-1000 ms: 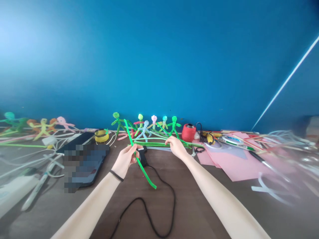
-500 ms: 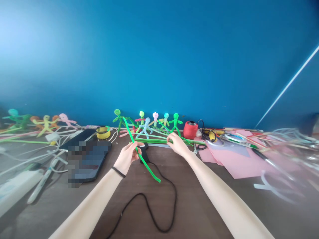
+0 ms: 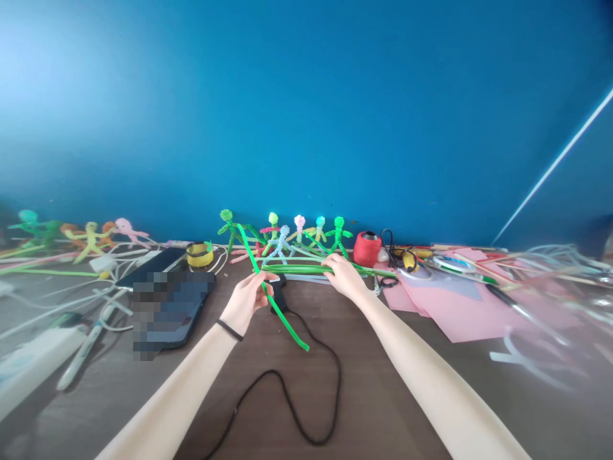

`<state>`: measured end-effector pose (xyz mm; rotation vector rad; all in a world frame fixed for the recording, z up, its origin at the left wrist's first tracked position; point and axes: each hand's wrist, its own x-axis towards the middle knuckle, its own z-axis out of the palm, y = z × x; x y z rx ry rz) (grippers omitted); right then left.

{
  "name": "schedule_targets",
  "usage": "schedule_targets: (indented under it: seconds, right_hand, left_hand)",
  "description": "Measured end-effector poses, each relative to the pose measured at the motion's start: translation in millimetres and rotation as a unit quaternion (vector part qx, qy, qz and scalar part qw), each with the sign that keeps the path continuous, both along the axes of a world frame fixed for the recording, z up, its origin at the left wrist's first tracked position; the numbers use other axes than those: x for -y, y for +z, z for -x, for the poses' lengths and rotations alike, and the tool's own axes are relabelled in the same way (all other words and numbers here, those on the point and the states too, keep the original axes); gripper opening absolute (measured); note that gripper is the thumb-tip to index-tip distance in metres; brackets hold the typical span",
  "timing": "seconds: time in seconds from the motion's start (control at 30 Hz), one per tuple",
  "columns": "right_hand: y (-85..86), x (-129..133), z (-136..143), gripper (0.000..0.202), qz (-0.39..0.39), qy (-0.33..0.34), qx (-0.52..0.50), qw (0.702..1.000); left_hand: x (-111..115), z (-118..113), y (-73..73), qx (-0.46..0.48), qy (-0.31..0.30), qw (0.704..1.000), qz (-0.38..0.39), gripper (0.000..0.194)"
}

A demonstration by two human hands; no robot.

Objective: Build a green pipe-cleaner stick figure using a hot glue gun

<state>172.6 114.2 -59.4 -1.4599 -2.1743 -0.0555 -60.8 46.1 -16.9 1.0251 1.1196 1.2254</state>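
My left hand [image 3: 245, 299] pinches a bright green pipe cleaner [image 3: 290, 326], slightly bent near both ends, which slants from upper left to lower right across the fingers. Green pipe cleaners [image 3: 306, 269] lie sideways in a bundle behind it. Over the right part of this bundle is my right hand [image 3: 341, 275], its fingers curled down around the strands. Just behind the bundle stand small twisted figures, among them a light blue one [image 3: 283, 240] and a green one [image 3: 339, 232].
A phone [image 3: 184, 313], a yellow roll [image 3: 199, 255] and white cables are on the left. A black cord [image 3: 338, 383] winds across the front. Right of centre are a red round object [image 3: 367, 249] and pink sheets [image 3: 460, 313]. A blue wall [image 3: 306, 115] rises behind.
The green strands by my right hand have come together into a tighter, more level bundle. My left hand keeps its pipe cleaner nearly still.
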Motion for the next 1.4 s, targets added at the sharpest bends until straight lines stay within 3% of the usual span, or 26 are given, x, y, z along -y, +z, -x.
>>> schedule_targets:
  seconds: [0.27, 0.47, 0.63, 0.93, 1.07, 1.4]
  right_hand:
    - [4.9, 2.8, 1.2, 0.013, -0.008, -0.026, 0.035, 0.999]
    - [4.6, -1.5, -3.2, 0.006, 0.028, -0.031, 0.026, 0.999]
    - [8.2, 1.5, -1.4, 0.006, 0.006, -0.037, 0.008, 0.999]
    - [12.3, 1.2, -4.6, 0.008, 0.031, -0.068, -0.106, 0.992]
    - [17.7, 3.3, -3.9, 0.010, 0.007, -0.069, -0.183, 0.981]
    - [51.4, 9.0, -1.0, 0.031, -0.046, -0.014, -0.349, 0.936]
  left_hand:
    - [-0.9, -0.5, -0.6, -0.002, 0.003, 1.000, -0.005, 0.033]
    - [0.4, -1.4, 0.4, 0.005, 0.005, 1.000, 0.002, 0.031]
    - [-1.1, 0.2, 0.1, 0.007, 0.002, 1.000, -0.006, 0.032]
    - [-2.8, 2.6, 0.5, 0.053, 0.031, 0.998, 0.006, 0.023]
    - [-1.4, 1.2, 3.0, 0.087, 0.044, 0.995, 0.027, 0.013]
    - [-1.4, -5.3, -3.3, 0.140, 0.017, 0.989, 0.038, 0.012]
